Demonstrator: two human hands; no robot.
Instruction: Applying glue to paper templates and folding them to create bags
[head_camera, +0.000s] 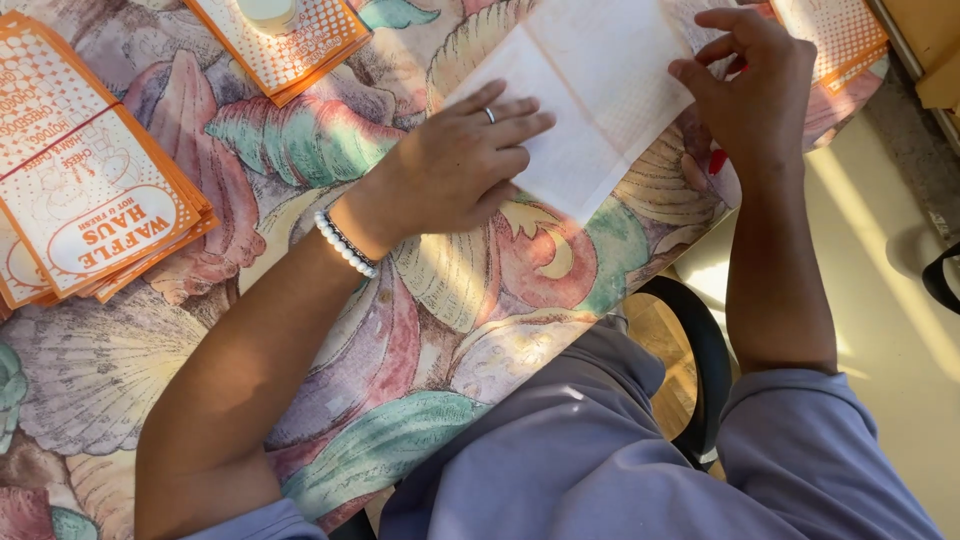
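Note:
A white paper sheet (590, 90) with faint orange print lies face down on the patterned tablecloth (440, 330), folded along creases. My left hand (465, 165), wearing a ring and a pearl bracelet, lies flat with its fingers pressing on the sheet's lower left part. My right hand (750, 85) rests on the sheet's right edge, fingers bent and pinching or pressing the paper there. Whether the right hand grips the sheet or only presses it is unclear.
A thick stack of orange-and-white printed paper sheets (85, 190) sits at the left. Another stack (285, 45) with a pale round object (268, 12) on it lies at the top. More orange sheets (840, 35) lie at the top right. A chair seat (690, 350) and pale floor (880, 300) lie below the table edge.

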